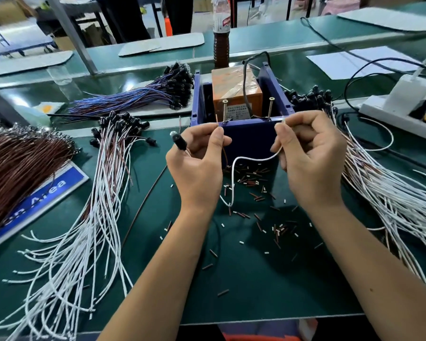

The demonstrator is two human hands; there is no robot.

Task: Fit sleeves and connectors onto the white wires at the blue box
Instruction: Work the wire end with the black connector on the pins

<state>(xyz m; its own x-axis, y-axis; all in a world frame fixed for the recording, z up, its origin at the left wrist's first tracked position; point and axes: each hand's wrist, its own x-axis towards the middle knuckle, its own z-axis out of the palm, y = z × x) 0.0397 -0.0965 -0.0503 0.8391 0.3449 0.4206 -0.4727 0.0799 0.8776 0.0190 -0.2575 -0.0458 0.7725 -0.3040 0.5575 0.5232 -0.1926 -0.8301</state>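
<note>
Green bench [231, 286], wide, bare patch kept in front of the person as working room; stock laid either side within arm's reach

Left bundle [91, 217] of white wires with black connectors at the far ends, fanned toward the bench edge. Right bundle [389, 193] the same sort, spread past the right forearm. Which is done and which is waiting, cannot tell

Blue box [244, 134] dead centre, open top, orange block [234, 92] inside. Two screws [224, 110] stand upright at its near rim, probably posts to work wire ends against, which would explain both hands held right at that wall

Left hand [197, 166]: thumb and forefinger pinched on a thin brown lead at the box rim, remaining fingers curled round a black connector [180, 142] that juts out to the left. Parked there, likely so it stays handy

Right hand [310, 158]: fingertips pinched shut on the end of one white wire [234, 173], raised to the rim near the right screw. Wire sags in a loop between the hands, slack and off the bench mostly

Offcuts [253, 190], small brown and white bits, scattered below the box where they drop

Judgement: mid-fitting, one wire in hand, ends being presented at the box
</note>
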